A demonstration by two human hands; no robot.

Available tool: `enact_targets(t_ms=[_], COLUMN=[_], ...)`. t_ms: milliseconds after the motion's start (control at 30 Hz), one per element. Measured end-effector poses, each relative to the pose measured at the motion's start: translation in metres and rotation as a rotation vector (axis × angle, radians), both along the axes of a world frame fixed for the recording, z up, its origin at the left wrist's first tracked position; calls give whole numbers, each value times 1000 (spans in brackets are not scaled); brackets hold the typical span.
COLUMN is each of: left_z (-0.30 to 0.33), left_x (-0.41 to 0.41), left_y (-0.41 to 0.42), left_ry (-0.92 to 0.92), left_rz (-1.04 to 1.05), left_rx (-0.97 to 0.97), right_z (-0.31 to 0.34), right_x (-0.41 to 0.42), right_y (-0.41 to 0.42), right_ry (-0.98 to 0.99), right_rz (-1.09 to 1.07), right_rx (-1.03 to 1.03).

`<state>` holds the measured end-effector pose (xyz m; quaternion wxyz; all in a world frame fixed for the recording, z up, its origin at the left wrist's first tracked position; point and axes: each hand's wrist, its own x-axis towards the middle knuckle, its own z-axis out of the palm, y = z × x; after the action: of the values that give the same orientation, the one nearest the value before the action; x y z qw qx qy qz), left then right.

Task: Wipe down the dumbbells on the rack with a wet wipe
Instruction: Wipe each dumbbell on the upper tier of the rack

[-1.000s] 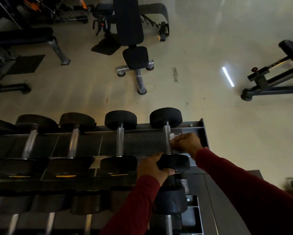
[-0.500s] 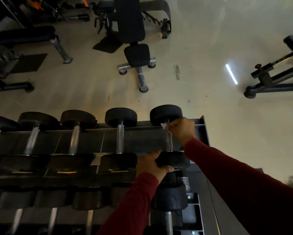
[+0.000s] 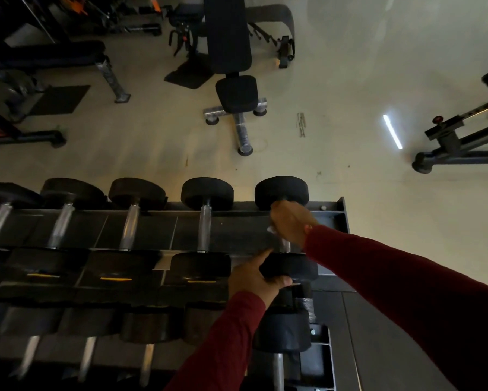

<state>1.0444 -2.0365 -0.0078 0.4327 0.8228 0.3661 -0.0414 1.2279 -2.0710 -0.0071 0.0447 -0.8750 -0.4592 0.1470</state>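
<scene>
A dark metal rack (image 3: 333,213) holds a row of black-headed dumbbells with chrome handles. The rightmost dumbbell (image 3: 282,191) lies at the rack's right end. My right hand (image 3: 290,221) is closed around its handle, and a white wet wipe (image 3: 270,229) peeks out below my fingers. My left hand (image 3: 254,277) grips the near head of the same dumbbell (image 3: 293,268). Both arms wear dark red sleeves. The handle is mostly hidden under my right hand.
Several more dumbbells (image 3: 206,193) fill the rack to the left, and a lower tier (image 3: 282,331) holds others. On the pale floor beyond stand an adjustable bench (image 3: 237,91), a flat bench (image 3: 54,57) at left and a machine frame (image 3: 457,142) at right.
My right hand slid with the wipe up the handle toward the far head, then back down slightly toward the middle. My left hand stayed on the near head.
</scene>
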Motion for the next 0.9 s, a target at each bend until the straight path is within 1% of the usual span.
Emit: enact_targets(t_ms=[67, 200, 233, 300, 333, 400, 467, 500, 600, 700, 800, 900], left_z=[0, 1, 2, 4, 6, 7, 3, 1, -2, -4, -10, -12], left_x=[2, 18, 26, 45, 55, 68, 72, 72, 67, 61, 53, 50], left_y=[-2, -13, -17, -31, -38, -49, -55, -56, -51, -36, -24, -18], left_ry=[26, 96, 140, 289, 365, 446, 438, 420, 347, 275, 197, 107], left_rz=[-83, -496, -584, -667, -650, -526, -415, -387, -346, -309, -270, -245], left_rx=[107, 406, 440, 462, 457, 453, 467, 468, 445, 398, 294, 191], right_z=[-3, -11, -14, -18, -19, -25, -26, -27, -33, -41, -42, -39], right_x=[7, 16, 18, 22, 23, 25, 22, 20, 19, 21, 25, 27], right_y=[4, -12, -21, -38, -45, -56, -63, -65, -71, -73, -68, -59], right_ry=[0, 122, 165, 348, 431, 590, 752, 799, 867, 980, 1064, 1063], right_rz=[-49, -239, -315, -552, -644, -793, -902, -928, -948, -965, -997, -940], right_rx=[57, 193, 233, 338, 385, 470, 581, 618, 654, 694, 711, 669])
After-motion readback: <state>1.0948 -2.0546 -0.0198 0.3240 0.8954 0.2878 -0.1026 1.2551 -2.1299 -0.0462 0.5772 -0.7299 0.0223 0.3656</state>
